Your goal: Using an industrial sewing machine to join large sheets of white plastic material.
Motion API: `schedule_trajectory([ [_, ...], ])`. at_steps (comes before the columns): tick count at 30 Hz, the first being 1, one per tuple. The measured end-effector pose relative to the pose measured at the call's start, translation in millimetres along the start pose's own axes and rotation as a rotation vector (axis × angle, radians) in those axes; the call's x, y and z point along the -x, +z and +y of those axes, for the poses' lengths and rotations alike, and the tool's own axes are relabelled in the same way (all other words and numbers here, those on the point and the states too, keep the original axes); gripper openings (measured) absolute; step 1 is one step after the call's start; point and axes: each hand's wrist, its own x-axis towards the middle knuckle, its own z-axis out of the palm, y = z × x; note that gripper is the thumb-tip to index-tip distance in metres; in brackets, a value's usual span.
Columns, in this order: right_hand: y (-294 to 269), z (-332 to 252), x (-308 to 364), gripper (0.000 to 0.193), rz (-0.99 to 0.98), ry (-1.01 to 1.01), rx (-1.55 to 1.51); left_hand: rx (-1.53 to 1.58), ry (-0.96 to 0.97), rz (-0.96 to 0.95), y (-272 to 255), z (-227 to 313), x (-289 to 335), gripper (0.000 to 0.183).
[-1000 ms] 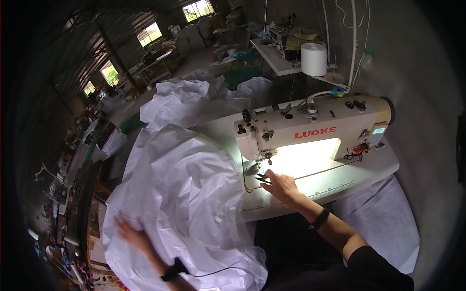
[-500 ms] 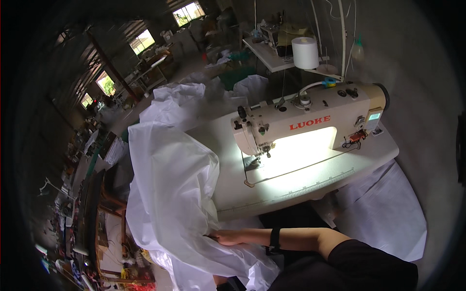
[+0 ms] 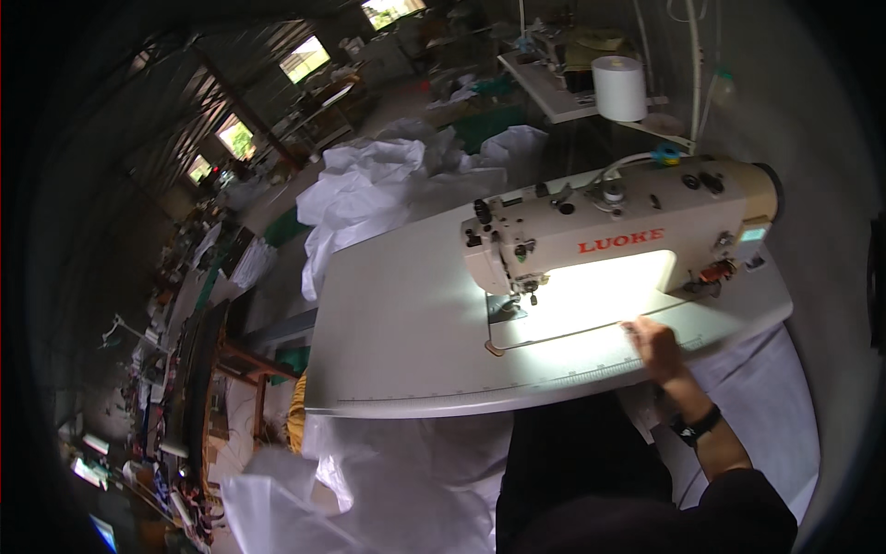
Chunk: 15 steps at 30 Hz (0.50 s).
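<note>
My right hand (image 3: 657, 349), a black band on its wrist, hangs over the front of the sewing machine's table (image 3: 397, 314). Its fingers are curled together. Something small and dark shows at the fingertips, too blurred to name. Just beyond them stands the pale industrial sewing machine (image 3: 600, 226), its lamp lighting the table brightly under the arm. The needle and presser foot area (image 3: 509, 303) lies to the left of this hand, apart from it. A white sheet of thin material (image 3: 397, 471) hangs in folds below the table's front edge. My left hand is out of view.
A white thread cone (image 3: 619, 90) stands behind the machine. More white material is heaped beyond the table (image 3: 369, 185) and at the right (image 3: 766, 397). A wooden frame (image 3: 249, 369) stands at the left, and another work table (image 3: 544, 88) is farther back.
My right hand has left the white sheet and moved right, to the machine's lit area. The sheet has dropped from the table's left side to below its front edge. My left wrist has gone from view.
</note>
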Motion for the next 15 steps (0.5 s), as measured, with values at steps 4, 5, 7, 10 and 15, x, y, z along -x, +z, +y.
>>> schedule_trajectory([
  [4,-21,11,-7,0.011,0.033,0.278,-0.006,0.034,0.124,-0.058,13,12,-41,0.075],
  [5,-15,13,-8,0.013,0.066,0.185,0.147,0.044,0.156,-0.071,19,12,-52,0.075],
  [7,-21,6,-12,0.014,0.006,0.212,0.113,0.070,0.228,-0.092,35,21,-79,0.075],
  [10,-24,-1,-15,0.012,0.029,0.230,0.062,0.139,0.347,-0.119,71,34,-125,0.075],
  [15,-17,-9,-20,0.014,0.010,0.208,0.006,0.258,0.534,-0.070,118,41,-204,0.076],
])
